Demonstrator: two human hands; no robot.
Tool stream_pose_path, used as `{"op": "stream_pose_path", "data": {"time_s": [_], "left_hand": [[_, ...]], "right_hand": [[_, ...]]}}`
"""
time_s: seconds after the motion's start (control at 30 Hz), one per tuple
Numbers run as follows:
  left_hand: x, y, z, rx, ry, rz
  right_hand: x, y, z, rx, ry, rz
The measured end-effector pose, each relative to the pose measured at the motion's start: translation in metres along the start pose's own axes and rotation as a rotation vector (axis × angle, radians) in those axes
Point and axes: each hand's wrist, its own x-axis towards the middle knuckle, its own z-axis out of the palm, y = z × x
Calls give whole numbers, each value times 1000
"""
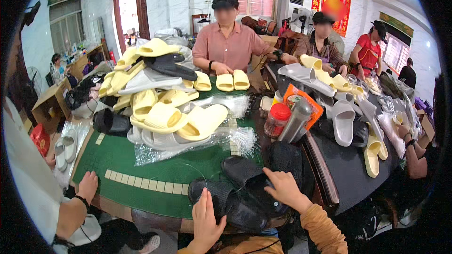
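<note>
Black rubbery-looking slippers lie side by side at the near edge of a green table mat, directly under the wearer's two hands. Straight fingers of the left hand touch the left slipper, with the thumb held apart; whether they pinch anything cannot be told. A thin clear strand loops just beyond those fingertips. On the other side, the right hand lies over the right slipper, its fingers spread; the thumb is hidden, so its grip cannot be told either.

A row of pale tiles runs to the left of the slippers. Farther back rises a heap of yellow, grey and black slippers, with clear plastic bags at its near side. Right of the heap stand a red-lidded jar and a grey flask. At the far side, a person in a pink shirt reaches toward a yellow pair. Another person's hand rests at the mat's left edge.
</note>
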Motion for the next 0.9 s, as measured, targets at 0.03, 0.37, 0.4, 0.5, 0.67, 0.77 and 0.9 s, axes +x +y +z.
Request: {"op": "stream_pose_path", "data": {"time_s": [0.03,0.37,0.4,0.5,0.67,0.77,0.9], "left_hand": [[3,-4,-3,-36,-19,16],[-3,-40,-45,-11,107,-143],[-4,-43,-44,-44,116,-132],[-6,-45,-38,-66,109,-75],[-4,-33,-27,-139,80,-72],[0,-27,-26,-151,77,-34],[1,-28,-25,-191,59,-68]], "right_hand": [[0,-4,2,-41,-35,-20],[-18,-29,2,234,-144,157],[-16,-28,6,254,-139,166],[-16,-28,15,348,-171,200],[-26,-41,23,553,-123,233],[-33,-45,23,541,-113,270],[-41,-41,22,560,-72,268]]}}
